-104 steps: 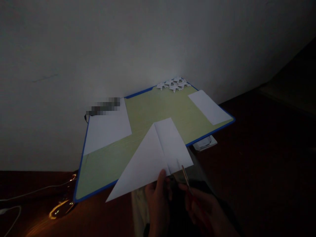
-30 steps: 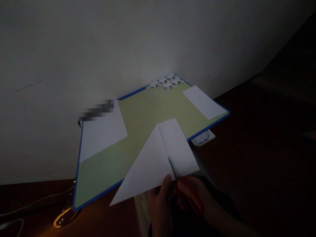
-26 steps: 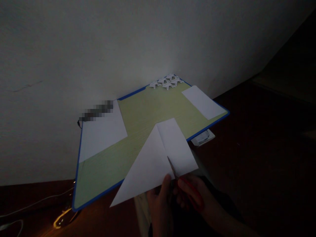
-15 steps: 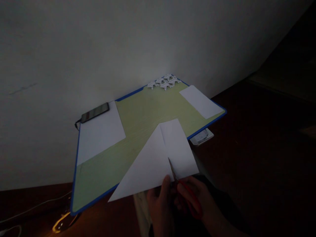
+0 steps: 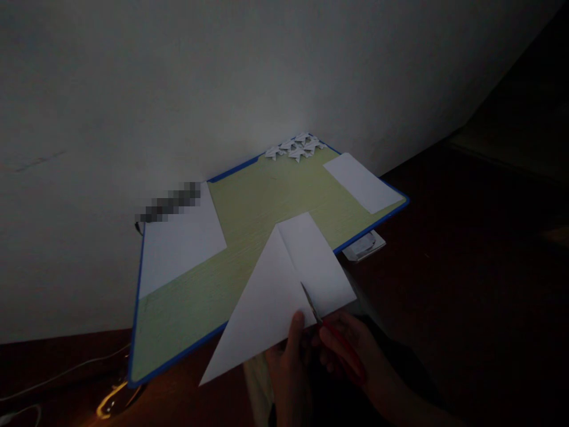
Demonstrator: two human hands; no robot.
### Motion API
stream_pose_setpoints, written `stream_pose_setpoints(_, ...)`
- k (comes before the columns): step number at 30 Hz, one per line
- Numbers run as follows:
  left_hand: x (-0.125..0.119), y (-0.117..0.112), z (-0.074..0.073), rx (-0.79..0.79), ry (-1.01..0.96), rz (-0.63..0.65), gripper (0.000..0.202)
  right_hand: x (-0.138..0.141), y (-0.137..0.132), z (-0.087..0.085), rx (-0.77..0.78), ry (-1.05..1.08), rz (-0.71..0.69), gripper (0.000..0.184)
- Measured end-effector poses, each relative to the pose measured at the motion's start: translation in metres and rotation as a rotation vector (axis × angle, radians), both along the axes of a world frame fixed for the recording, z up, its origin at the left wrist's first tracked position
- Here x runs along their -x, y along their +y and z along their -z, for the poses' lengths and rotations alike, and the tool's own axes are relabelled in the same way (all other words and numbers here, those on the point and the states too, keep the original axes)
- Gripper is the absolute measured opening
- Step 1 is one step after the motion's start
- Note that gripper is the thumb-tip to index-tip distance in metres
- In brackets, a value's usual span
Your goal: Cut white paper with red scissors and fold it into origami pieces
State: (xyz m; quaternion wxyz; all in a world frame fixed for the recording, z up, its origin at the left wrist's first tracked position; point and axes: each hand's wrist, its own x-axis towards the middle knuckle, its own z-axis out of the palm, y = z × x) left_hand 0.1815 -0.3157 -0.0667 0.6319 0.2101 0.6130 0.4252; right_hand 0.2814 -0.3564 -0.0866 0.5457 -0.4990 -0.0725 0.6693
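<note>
A folded white sheet of paper (image 5: 262,302), with a triangular part on the left and a rectangular strip on the right, is held over the near edge of the board. My left hand (image 5: 288,356) pinches its lower edge, thumb on top. In my right hand (image 5: 355,344) are red-handled scissors (image 5: 344,353), fingers wrapped round the handles. Their dark blade lies on the paper along the crease between triangle and strip. The other blade is hidden beneath the sheet.
The green board (image 5: 249,201) with blue edging stands against the wall. Several small folded paper shapes (image 5: 296,148) sit at its back corner. One white sheet (image 5: 182,249) lies left, below a pixelated dark object (image 5: 171,203); another paper (image 5: 362,184) lies right. A white cable (image 5: 66,370) runs at lower left.
The held paper has turned slightly, its top edge shifting left and its left tip dropping lower. Both hands stay nearly in place, with the scissors still on the crease.
</note>
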Motion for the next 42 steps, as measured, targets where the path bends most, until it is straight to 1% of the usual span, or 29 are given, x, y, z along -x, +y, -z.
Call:
stream_pose_setpoints(2,0.0,0.0,0.002,0.011,0.025,-0.004,0.046,0.0,0.001,-0.001,0.001,-0.011,-0.009,0.057)
stream_pose_setpoints(4,0.0,0.0,0.0,0.015,0.048,0.001,0.048,0.001,0.0,0.0,-0.016,-0.017,-0.011,0.058)
stream_pose_setpoints(8,0.0,0.001,-0.01,0.014,0.066,0.006,0.049,0.001,-0.002,0.003,-0.04,-0.017,-0.005,0.052)
stream_pose_setpoints(11,0.002,0.001,-0.015,0.021,0.081,0.073,0.044,0.001,-0.002,0.004,-0.044,-0.031,-0.019,0.052)
stream_pose_setpoints(14,0.003,0.001,-0.012,0.003,0.089,0.059,0.044,0.0,-0.001,0.003,-0.051,-0.039,-0.037,0.053)
stream_pose_setpoints(19,0.002,-0.002,-0.004,0.029,0.107,0.028,0.049,0.002,-0.002,0.004,-0.056,-0.013,-0.021,0.047)
stream_pose_setpoints(24,-0.001,-0.004,-0.004,0.031,0.045,0.012,0.049,0.003,0.001,0.003,-0.057,-0.008,-0.03,0.053)
stream_pose_setpoints(28,-0.001,-0.005,0.0,0.038,0.059,0.009,0.05,0.004,0.001,0.002,-0.046,-0.011,-0.026,0.053)
stream_pose_setpoints(31,0.002,-0.006,0.002,0.001,0.078,0.024,0.049,0.004,0.001,0.0,-0.048,-0.012,-0.023,0.052)
stream_pose_setpoints(33,0.003,-0.006,0.002,-0.005,0.102,0.034,0.049,0.005,0.002,-0.003,-0.034,0.002,-0.01,0.056)
stream_pose_setpoints(37,0.004,-0.006,0.001,0.03,0.11,0.032,0.051,0.005,0.005,-0.006,-0.017,0.026,0.006,0.062)
stream_pose_setpoints(42,0.004,-0.005,0.001,-0.007,0.161,0.025,0.048,0.005,0.005,-0.003,-0.042,0.034,0.018,0.061)
